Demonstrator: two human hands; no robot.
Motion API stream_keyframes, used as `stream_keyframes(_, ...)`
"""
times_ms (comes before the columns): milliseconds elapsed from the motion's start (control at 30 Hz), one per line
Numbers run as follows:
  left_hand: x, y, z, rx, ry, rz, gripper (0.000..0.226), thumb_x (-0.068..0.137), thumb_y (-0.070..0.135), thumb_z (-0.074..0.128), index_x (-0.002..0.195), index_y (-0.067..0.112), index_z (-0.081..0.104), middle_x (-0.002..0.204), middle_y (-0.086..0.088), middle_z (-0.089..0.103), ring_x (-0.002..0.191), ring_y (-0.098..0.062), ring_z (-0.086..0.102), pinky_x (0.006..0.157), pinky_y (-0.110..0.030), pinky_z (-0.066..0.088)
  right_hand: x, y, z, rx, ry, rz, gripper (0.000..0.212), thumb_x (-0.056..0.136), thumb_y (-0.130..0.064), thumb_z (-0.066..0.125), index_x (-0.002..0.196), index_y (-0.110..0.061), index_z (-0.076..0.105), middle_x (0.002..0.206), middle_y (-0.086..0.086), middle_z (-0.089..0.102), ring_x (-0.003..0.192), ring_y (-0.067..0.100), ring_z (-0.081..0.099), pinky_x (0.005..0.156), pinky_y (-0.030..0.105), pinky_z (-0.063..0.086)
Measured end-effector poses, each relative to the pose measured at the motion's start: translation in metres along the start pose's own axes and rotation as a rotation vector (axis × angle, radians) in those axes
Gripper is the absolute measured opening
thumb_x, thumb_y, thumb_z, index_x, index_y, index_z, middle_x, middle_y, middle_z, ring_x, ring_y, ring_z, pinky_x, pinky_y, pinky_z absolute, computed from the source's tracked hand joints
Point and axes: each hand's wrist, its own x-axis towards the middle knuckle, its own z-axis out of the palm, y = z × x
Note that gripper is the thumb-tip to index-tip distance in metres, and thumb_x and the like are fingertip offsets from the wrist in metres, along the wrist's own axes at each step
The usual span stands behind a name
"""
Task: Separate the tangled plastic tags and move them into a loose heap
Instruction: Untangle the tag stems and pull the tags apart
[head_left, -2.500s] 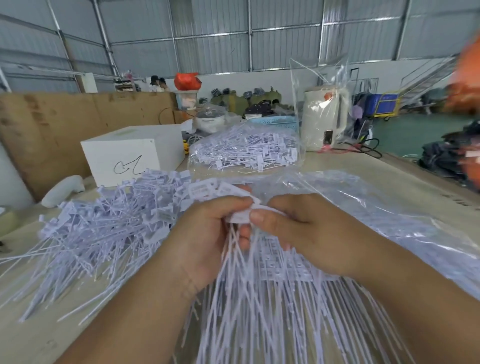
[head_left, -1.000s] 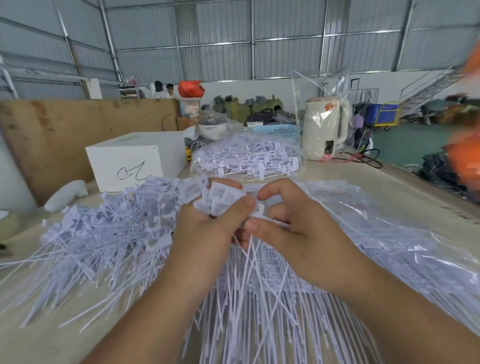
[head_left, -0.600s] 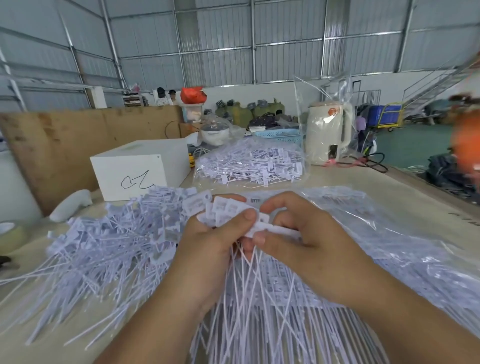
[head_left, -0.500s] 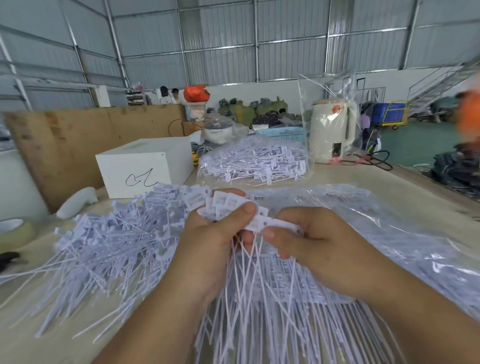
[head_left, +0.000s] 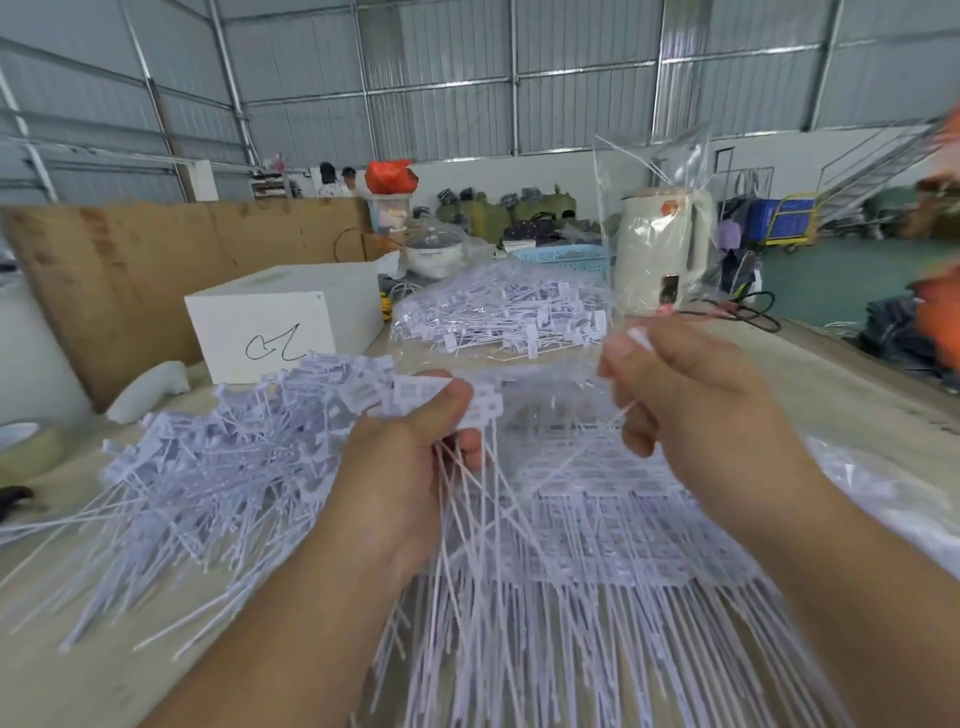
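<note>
My left hand (head_left: 400, 467) grips a bunch of white plastic tags (head_left: 441, 397) by their flat heads, their thin tails hanging down under my fingers. My right hand (head_left: 691, 400) is raised to the right and pinches a single tag (head_left: 641, 340) whose tail runs back towards the bunch. A loose heap of separated tags (head_left: 208, 462) lies on the table to the left. Below my hands lie flat joined sheets of tags (head_left: 597, 519) on clear plastic wrap.
A clear bag full of tags (head_left: 498, 317) sits behind my hands. A white box (head_left: 280, 317), a cream kettle in plastic (head_left: 665, 260) and a black cable (head_left: 748, 312) stand further back. A tape roll (head_left: 26, 441) lies at the left edge.
My right hand has pulled up and to the right, drawing one tag away from the bunch that my left hand keeps holding. The hands are now well apart.
</note>
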Motion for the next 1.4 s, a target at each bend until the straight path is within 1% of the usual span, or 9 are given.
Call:
stream_keyframes(133,-0.011,-0.009,0.008,0.155,-0.146,0.077,0.033,0.071,0.021,0.077,0.094,0.001,0.065,0.065,-0.008,0.061,0.052,-0.016,0.056,0.046,-0.025,0.045,-0.009,0.009,0.017,-0.097,-0.309,0.010,0.007,0.096,-0.042,0.054,0.091,-0.040,0.051,0.062,-0.001,0.046,0.046,0.016,0.033,0.042,0.029,0.029)
stream_keyframes(300,-0.015,-0.011,0.010,0.122,-0.201,0.072,0.047,0.070,0.019,0.080,0.105,-0.005,0.060,0.082,-0.017,0.060,0.063,-0.021,0.057,0.049,-0.024,0.047,-0.011,0.011,0.022,-0.082,-0.334,0.066,0.010,0.099,-0.035,0.050,0.105,-0.033,0.042,0.057,0.000,0.049,0.035,0.007,0.026,0.036,0.017,0.023)
stream_keyframes(433,-0.013,-0.013,0.008,0.158,-0.407,0.150,0.023,0.067,0.000,0.065,0.088,0.007,0.069,0.073,-0.011,0.064,0.067,-0.020,0.061,0.056,-0.024,0.051,-0.011,0.013,0.024,-0.286,-0.327,0.016,0.013,0.100,-0.040,0.042,0.110,-0.034,0.041,0.073,0.012,0.064,0.044,0.011,0.040,0.042,0.031,0.037)
stream_keyframes(533,-0.013,-0.013,0.006,0.218,-0.537,0.183,0.041,0.065,-0.011,0.066,0.087,0.023,0.072,0.082,-0.006,0.073,0.079,-0.018,0.071,0.066,-0.026,0.055,-0.013,0.012,0.028,-0.408,-0.298,-0.011,0.027,0.097,-0.046,0.039,0.118,-0.033,0.048,0.083,-0.003,0.067,0.061,0.005,0.059,0.061,0.035,0.052)
stream_keyframes(800,-0.017,-0.015,0.010,0.417,-0.519,0.292,0.057,0.064,-0.025,0.061,0.093,0.024,0.068,0.071,-0.002,0.072,0.064,-0.013,0.070,0.056,-0.021,0.055,-0.015,0.013,0.034,-0.209,-0.343,0.063,0.022,0.097,-0.034,0.055,0.116,-0.045,0.058,0.077,-0.029,0.066,0.060,-0.010,0.060,0.051,0.005,0.040)
stream_keyframes(900,-0.019,-0.016,0.012,0.439,-0.488,0.280,0.065,0.069,-0.037,0.054,0.113,0.009,0.047,0.068,0.003,0.070,0.057,-0.009,0.067,0.050,-0.018,0.052,-0.015,0.014,0.036,-0.168,-0.339,0.087,0.024,0.094,-0.032,0.060,0.116,-0.041,0.060,0.079,-0.023,0.068,0.059,-0.009,0.060,0.051,0.006,0.040)
stream_keyframes(1167,-0.030,-0.019,0.018,0.503,-0.397,0.377,0.084,0.068,-0.026,0.061,0.122,0.035,0.039,0.076,0.026,0.070,0.059,0.006,0.066,0.048,-0.008,0.047,-0.016,0.001,0.040,0.089,-0.308,0.052,0.024,0.090,-0.006,0.066,0.107,-0.022,0.068,0.070,-0.008,0.068,0.047,-0.001,0.056,0.039,0.015,0.040)
stream_keyframes(1267,-0.031,-0.023,0.017,0.461,-0.415,0.363,0.087,0.062,-0.008,0.060,0.131,0.039,0.035,0.089,0.022,0.072,0.078,0.005,0.069,0.055,-0.010,0.051,-0.017,-0.002,0.040,0.270,-0.330,0.056,0.032,0.088,0.009,0.062,0.111,-0.012,0.064,0.059,-0.015,0.065,0.044,-0.006,0.056,0.042,0.004,0.039)
stream_keyframes(1400,-0.027,-0.022,0.012,0.439,-0.493,0.320,0.109,0.060,-0.007,0.060,0.149,0.037,0.016,0.103,0.011,0.072,0.097,-0.003,0.068,0.065,-0.018,0.054,-0.018,-0.002,0.041,0.294,-0.314,0.077,0.031,0.084,0.009,0.066,0.105,-0.012,0.065,0.071,-0.005,0.071,0.059,0.006,0.065,0.048,0.017,0.048)
